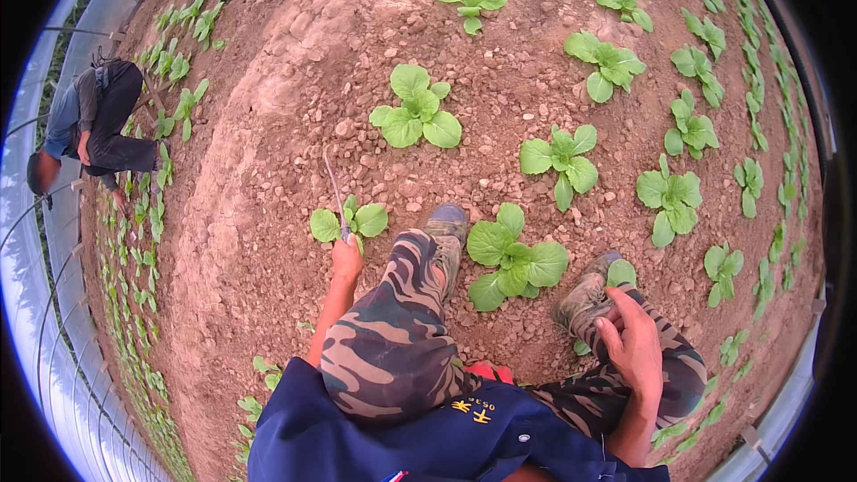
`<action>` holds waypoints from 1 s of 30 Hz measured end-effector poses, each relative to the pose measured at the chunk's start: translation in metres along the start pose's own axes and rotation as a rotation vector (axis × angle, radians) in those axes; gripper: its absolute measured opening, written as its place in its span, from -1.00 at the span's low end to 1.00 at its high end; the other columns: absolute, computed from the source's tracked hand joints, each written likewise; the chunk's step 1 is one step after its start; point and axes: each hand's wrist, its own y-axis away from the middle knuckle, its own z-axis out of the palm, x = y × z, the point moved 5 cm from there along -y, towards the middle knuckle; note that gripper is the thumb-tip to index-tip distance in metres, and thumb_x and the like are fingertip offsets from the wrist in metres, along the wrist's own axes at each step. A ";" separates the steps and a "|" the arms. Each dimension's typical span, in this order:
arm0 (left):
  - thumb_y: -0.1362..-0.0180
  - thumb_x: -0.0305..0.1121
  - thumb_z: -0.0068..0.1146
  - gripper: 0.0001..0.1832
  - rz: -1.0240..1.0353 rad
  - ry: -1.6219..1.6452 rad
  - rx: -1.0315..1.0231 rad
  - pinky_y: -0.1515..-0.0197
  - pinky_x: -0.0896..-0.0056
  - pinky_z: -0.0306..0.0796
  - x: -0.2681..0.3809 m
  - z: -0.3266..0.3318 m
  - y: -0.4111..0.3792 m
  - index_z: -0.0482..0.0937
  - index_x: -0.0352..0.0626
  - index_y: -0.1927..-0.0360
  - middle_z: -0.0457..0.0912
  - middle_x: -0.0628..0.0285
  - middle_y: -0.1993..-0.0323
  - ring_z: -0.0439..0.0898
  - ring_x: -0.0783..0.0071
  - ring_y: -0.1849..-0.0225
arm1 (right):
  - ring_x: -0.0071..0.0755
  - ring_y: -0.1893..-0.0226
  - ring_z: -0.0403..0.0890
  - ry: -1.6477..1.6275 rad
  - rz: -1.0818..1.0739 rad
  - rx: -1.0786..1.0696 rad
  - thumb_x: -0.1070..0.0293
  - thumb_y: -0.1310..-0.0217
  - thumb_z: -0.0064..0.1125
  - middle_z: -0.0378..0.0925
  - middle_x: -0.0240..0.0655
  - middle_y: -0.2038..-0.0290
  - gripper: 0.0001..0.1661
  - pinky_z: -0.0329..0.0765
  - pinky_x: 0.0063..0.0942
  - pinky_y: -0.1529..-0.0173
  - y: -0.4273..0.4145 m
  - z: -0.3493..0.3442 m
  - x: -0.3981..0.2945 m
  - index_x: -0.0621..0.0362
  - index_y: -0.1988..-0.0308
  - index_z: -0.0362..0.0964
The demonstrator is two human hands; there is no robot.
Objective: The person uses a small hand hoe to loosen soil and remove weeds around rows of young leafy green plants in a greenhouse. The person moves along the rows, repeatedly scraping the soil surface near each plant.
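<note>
My left hand (347,258) grips a slender, slightly bent tool (333,184), which may be a sickle; its thin end points away over the soil. Below it grows a small leafy green seedling (370,219), partly covered by the tool and the hand. My right hand (629,348) is beside my right knee, thumb and forefinger apart, with nothing visible in it. Just beyond those fingers a seedling leaf (621,272) shows next to my right shoe (584,294); the rest of that plant is mostly hidden. A larger leafy seedling (514,258) stands between my two shoes.
Rows of similar seedlings (561,159) run across the crumbly reddish soil (268,227), one seedling (416,107) straight ahead. At the far left another person (100,120) bends over a plant row, beside the plastic greenhouse wall (40,321). Something red (489,371) lies beneath me.
</note>
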 end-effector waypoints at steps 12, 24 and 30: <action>-0.25 -0.15 -0.07 -0.62 0.167 0.093 0.163 0.31 0.02 0.38 -0.001 -0.017 0.020 0.47 -0.37 0.30 0.54 -0.16 0.46 0.53 -0.12 0.40 | -0.07 0.47 0.49 0.063 -0.194 -0.093 0.46 0.03 0.25 0.42 -0.19 0.48 -0.48 0.42 -0.23 0.36 0.035 0.014 -0.025 0.22 0.00 0.32; -0.29 -0.14 -0.14 -0.63 0.117 0.471 0.020 0.77 0.28 0.22 0.123 -0.044 -0.091 0.38 -0.26 0.46 0.39 0.22 0.71 0.37 0.35 0.77 | -0.05 0.43 0.52 0.102 -0.192 -0.093 0.41 0.04 0.27 0.44 -0.15 0.42 -0.45 0.45 -0.22 0.34 0.031 0.015 -0.028 0.20 -0.01 0.33; -0.30 -0.12 -0.17 -0.58 -0.164 0.617 -0.310 0.82 0.35 0.13 0.127 0.010 -0.058 0.33 -0.24 0.55 0.33 0.24 0.74 0.25 0.39 0.83 | -0.04 0.41 0.51 0.115 -0.211 -0.060 0.41 0.03 0.26 0.43 -0.15 0.42 -0.46 0.44 -0.22 0.33 0.035 0.002 -0.034 0.19 -0.01 0.32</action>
